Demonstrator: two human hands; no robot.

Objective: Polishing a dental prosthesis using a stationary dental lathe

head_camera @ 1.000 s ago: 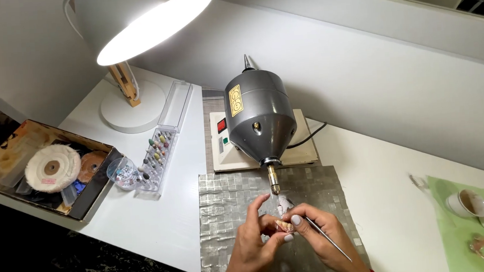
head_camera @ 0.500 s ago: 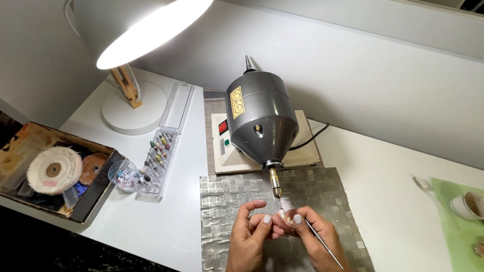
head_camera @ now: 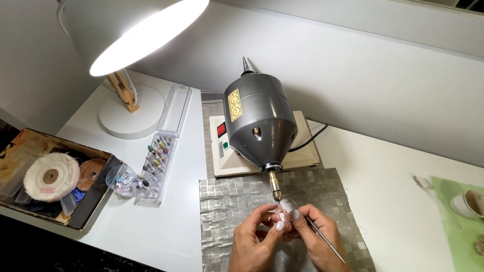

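My left hand [head_camera: 257,237] and my right hand [head_camera: 314,239] meet over a silver woven mat [head_camera: 229,205], pinching a small pale piece [head_camera: 287,207] between the fingertips. The piece sits right under the brass spindle tip [head_camera: 275,186] of a grey bench polishing motor [head_camera: 259,121]. A thin metal tool [head_camera: 325,239] also lies in my right hand, slanting toward the lower right. Most of the small piece is hidden by my fingers.
A white desk lamp [head_camera: 135,30] shines at the upper left. A clear case of burs [head_camera: 157,158] and a brown box with buffing wheels [head_camera: 48,177] stand to the left. A green mat with small white cups [head_camera: 473,203] lies at the right edge.
Both hands have moved up the mat, bringing the small piece close to the motor's spindle tip. The camera view has shifted slightly.
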